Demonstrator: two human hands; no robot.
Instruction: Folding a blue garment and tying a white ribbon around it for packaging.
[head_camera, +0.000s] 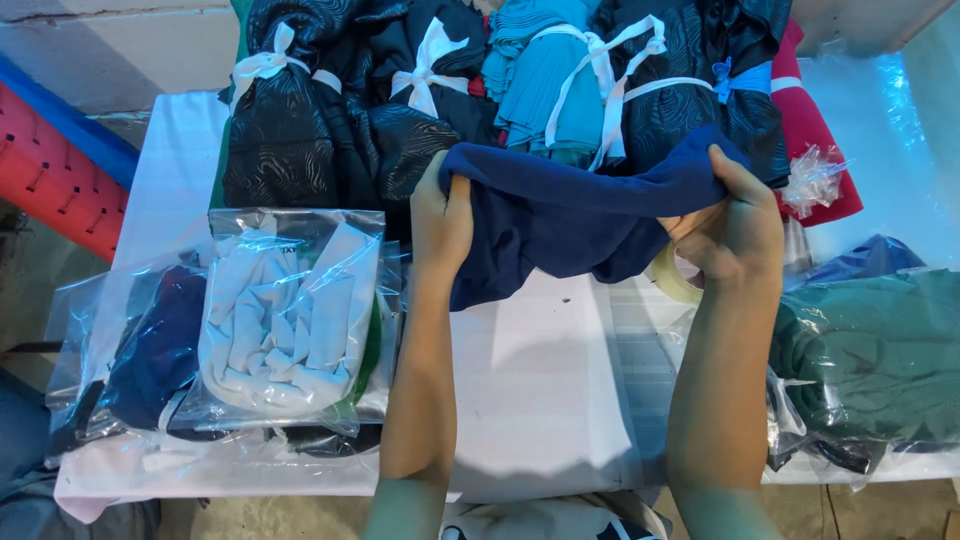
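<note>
- White covering lies over the surface (540, 400), which is crowded at the back and both sides, with a red-and-blue crate (60, 160) at the far left beside it.
- Left hand (442, 215) pinches one end of a navy cloth (560, 215), fingers closed tight over the bunched edge; right hand (735, 225) grips the other end the same way, fingers curled fully shut on the fabric.
- That navy cloth hangs stretched between the two hands, above the middle of the surface and just in front of the tied bundles (420, 90).
- A roll of clear tape (678, 278) appears to sit under the right hand, partly hidden.
- Risk, as I judge it: the sagging lower fold could brush the tape roll, or a slack grip could let one end drop into the tied pile behind.
- Count: one loose navy cloth; about five tied bundles at the back, four dark and one teal, though overlaps make this uncertain.
- Bagged pieces: one white (290, 320) and one navy (150, 350) on the left, one green (880, 360) on the right, with a bluish one behind it.
</note>
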